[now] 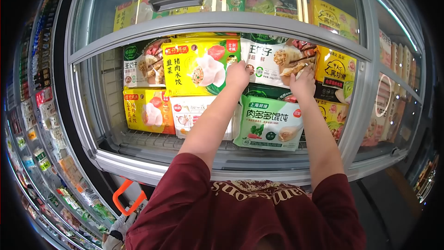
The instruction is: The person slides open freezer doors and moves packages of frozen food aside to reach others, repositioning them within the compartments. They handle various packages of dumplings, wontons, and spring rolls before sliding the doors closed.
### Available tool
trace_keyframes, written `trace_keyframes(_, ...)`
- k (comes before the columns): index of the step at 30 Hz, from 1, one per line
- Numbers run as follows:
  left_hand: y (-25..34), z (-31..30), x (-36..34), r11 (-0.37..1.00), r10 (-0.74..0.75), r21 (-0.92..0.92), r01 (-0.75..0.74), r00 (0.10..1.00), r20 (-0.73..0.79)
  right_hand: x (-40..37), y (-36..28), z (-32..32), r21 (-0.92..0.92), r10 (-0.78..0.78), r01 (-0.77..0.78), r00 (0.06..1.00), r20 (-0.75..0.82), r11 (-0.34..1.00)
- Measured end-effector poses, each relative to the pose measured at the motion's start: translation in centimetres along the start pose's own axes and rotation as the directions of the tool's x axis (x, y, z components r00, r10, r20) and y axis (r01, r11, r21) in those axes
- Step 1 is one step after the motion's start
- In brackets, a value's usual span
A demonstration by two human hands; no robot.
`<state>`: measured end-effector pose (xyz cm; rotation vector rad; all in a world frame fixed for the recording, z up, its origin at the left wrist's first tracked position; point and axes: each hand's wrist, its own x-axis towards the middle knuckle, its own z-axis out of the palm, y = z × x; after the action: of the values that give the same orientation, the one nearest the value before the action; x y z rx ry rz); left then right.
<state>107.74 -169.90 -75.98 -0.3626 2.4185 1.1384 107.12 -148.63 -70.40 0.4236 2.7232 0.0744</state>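
A white dumpling bag with a picture of dumplings and chopsticks lies at the back of the open freezer section. My left hand is closed at its left edge, beside a yellow dumpling bag; part of the fingers is hidden. At the lower right of the white bag, my right hand has its fingers bent over the edge, gripping it. Below and in front of both hands stands a pale green wonton bag.
An orange-and-yellow dumpling bag and a white pack lie at lower left. More yellow bags line the right side. A framed glass lid covers the far part; the freezer's front rim runs before me. Shelves stand left.
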Motion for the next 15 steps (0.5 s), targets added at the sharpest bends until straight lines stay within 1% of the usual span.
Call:
trace_keyframes(3, 0.0, 0.0, 0.0, 0.996, 0.058, 0.067, -0.054, 0.997, -0.060, -0.2, 0.4, 1.0, -0.050, -0.018, 0.017, 1.000, -0.013, 0.999)
trace_keyframes(4, -0.2, 0.1, -0.2, 0.998, 0.027, 0.056, -0.026, 0.999, -0.018, -0.2, 0.2, 0.7, -0.054, 0.000, 0.002, 0.999, 0.035, 0.999)
trace_keyframes(6, -0.3, 0.4, -0.3, 0.999, -0.026, 0.039, 0.024, 0.998, 0.060, -0.1, 0.1, 1.0, -0.082, -0.003, 0.006, 0.999, 0.039, 0.997)
trace_keyframes(7, -0.3, 0.6, -0.3, 0.999, -0.027, 0.044, 0.025, 0.998, 0.051, 0.1, 0.2, 0.9, -0.095, 0.002, 0.001, 0.999, 0.033, 0.995)
trace_keyframes(8, -0.4, 0.7, -0.6, 0.999, -0.023, 0.050, 0.020, 0.999, 0.045, 0.0, 0.1, 0.5, -0.087, 0.012, -0.006, 0.997, 0.076, 0.996)
trace_keyframes(9, -0.5, 0.8, -0.7, 0.998, -0.016, 0.054, 0.014, 0.999, 0.037, -0.2, 0.1, 0.7, -0.112, 0.026, -0.015, 0.995, 0.094, 0.994)
trace_keyframes(11, -0.2, 0.5, -0.9, 0.998, -0.013, 0.064, 0.009, 0.998, 0.062, -0.8, 0.5, 1.1, -0.216, -0.007, 0.033, 0.993, 0.119, 0.976)
trace_keyframes(12, 0.0, 0.2, -0.8, 0.998, -0.014, 0.067, 0.009, 0.997, 0.070, -1.0, 0.6, 1.1, -0.233, -0.002, 0.036, 0.990, 0.144, 0.972)
trace_keyframes(15, -0.7, -1.2, -0.1, 0.996, -0.050, -0.053, 0.067, 0.960, 0.276, -1.4, 0.3, 0.1, -0.242, 0.028, 0.028, 0.973, 0.227, 0.970)
